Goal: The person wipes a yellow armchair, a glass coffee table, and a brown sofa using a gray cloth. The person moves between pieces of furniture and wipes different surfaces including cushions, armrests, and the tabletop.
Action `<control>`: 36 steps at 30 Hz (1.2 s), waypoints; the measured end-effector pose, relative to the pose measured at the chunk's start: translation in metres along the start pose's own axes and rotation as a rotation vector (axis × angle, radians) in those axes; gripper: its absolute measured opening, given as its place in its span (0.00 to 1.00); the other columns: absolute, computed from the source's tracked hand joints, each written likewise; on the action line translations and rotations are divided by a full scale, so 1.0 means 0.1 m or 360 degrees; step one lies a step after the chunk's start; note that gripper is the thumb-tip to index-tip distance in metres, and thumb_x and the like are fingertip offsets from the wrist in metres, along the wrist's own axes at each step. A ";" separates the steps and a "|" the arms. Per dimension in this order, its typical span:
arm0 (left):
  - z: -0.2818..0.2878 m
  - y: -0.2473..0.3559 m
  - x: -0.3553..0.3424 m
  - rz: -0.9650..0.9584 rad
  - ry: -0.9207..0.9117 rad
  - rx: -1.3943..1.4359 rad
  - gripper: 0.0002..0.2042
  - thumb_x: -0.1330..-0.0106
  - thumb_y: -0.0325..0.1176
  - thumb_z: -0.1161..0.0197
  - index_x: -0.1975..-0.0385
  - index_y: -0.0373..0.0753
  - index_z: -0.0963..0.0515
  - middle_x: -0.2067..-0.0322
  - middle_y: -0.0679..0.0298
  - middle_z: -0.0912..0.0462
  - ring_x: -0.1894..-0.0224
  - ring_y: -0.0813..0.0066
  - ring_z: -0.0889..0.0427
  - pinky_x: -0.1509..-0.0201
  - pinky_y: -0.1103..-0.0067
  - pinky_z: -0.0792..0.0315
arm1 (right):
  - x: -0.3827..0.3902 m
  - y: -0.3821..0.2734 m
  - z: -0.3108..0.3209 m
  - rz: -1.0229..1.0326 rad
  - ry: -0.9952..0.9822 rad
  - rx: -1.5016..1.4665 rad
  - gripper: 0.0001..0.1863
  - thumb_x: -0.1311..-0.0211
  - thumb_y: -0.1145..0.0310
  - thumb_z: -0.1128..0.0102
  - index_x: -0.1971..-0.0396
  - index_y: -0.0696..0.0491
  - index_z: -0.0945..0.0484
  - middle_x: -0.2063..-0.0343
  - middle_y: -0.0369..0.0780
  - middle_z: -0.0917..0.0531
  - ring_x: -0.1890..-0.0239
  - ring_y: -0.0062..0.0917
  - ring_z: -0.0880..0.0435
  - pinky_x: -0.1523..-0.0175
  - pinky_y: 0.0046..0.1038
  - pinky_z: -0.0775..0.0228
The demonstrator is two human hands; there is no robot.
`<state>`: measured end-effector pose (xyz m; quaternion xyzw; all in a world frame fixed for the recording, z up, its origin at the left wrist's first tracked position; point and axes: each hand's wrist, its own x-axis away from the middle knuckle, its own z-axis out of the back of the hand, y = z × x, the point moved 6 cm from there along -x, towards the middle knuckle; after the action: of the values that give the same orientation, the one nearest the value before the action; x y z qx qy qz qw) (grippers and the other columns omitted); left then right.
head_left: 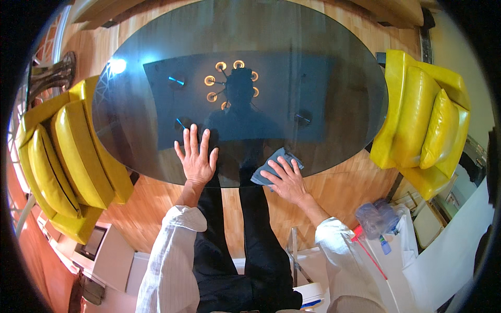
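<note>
An oval, dark glass table [355, 88] spreads out in front of me. My left hand [198, 159] rests by its near edge, fingers stretched and slightly spread, with nothing in it. To the right, my right hand [286, 180] presses a folded grey-blue cloth [265, 173] onto the glass close to the rim. The fingers lie over the cloth, which shows on the left and above them; its underside is hidden. A ring of lamps and my dark outline are mirrored in the tabletop.
Shiny yellow-green armchairs stand at the left [78, 156] and right [417, 115] ends of the table. Behind on the right lie clear plastic bottles [373, 219] and a red-handled stick [370, 255]. A white cabinet [107, 255] stands at the lower left, on the wooden floor's border.
</note>
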<state>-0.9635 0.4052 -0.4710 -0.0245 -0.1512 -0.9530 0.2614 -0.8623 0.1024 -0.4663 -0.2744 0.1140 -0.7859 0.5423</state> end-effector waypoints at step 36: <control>0.19 -1.03 0.37 0.0240 0.0082 -0.0044 0.31 0.18 0.57 0.49 0.18 0.57 0.36 0.14 0.58 0.50 0.12 0.53 0.55 0.15 0.40 0.68 | -0.38 -0.64 -0.17 0.0398 -0.0243 0.0086 0.36 0.33 0.57 0.25 0.26 0.25 0.26 0.20 0.33 0.35 0.16 0.39 0.45 0.19 0.59 0.51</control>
<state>-1.0476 0.4771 -0.4762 -0.0147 -0.1291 -0.9329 0.3359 -0.9127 0.1603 -0.4616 -0.3022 0.0844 -0.6919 0.6502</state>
